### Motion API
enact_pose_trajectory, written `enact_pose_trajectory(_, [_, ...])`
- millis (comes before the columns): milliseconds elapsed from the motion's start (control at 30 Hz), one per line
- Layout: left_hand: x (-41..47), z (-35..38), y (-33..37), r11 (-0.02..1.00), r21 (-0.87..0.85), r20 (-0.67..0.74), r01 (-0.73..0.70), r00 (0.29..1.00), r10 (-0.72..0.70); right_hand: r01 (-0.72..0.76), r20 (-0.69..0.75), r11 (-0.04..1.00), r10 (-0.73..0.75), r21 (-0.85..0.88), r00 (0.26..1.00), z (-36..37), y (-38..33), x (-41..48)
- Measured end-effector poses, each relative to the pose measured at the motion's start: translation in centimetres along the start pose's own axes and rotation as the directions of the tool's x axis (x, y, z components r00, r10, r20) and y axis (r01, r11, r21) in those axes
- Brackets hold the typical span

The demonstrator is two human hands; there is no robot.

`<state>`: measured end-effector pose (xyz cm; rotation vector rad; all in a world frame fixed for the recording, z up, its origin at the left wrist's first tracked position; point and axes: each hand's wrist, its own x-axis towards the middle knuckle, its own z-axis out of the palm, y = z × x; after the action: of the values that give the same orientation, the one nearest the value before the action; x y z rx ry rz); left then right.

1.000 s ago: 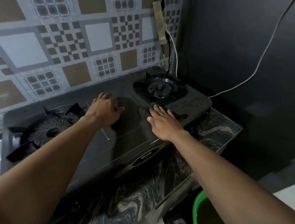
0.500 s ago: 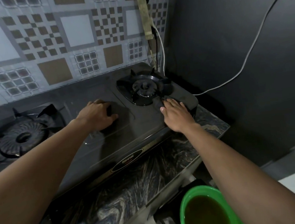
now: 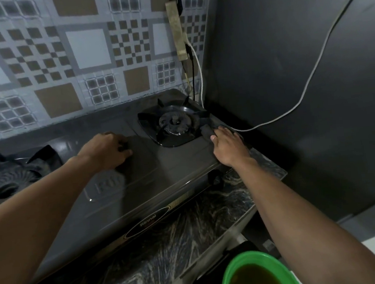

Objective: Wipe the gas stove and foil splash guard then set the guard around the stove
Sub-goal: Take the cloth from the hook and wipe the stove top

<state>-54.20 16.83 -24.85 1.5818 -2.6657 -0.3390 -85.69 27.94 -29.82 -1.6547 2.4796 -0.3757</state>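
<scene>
A dark two-burner gas stove (image 3: 162, 173) sits on a marbled counter. My right hand (image 3: 228, 147) presses a dark grey cloth (image 3: 206, 130) flat onto the stove's right front corner, beside the right burner (image 3: 173, 122). My left hand (image 3: 108, 150) rests on the stove top between the burners, fingers curled, with nothing visible in it. The left burner (image 3: 10, 180) lies at the far left. No foil splash guard is in view.
A patterned tile wall (image 3: 87, 48) stands behind the stove and a dark wall to the right. A power strip (image 3: 177, 29) with cables hangs in the corner. A green bucket (image 3: 257, 274) of brownish water stands below the counter edge (image 3: 211, 219).
My right hand has slid the cloth rightward from the middle of the stove to its right front corner. The left hand has stayed in place. The view has shifted right, showing more of the bucket.
</scene>
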Motion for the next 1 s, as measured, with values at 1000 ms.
enact_pose_trajectory(1000, [3.2, 0.4, -4.7, 0.998, 0.060, 0.075, 0.024, 0.997, -0.028, -0.325, 0.299, 0.750, 0.177, 0.576, 0.938, -3.8, 2.1, 13.3])
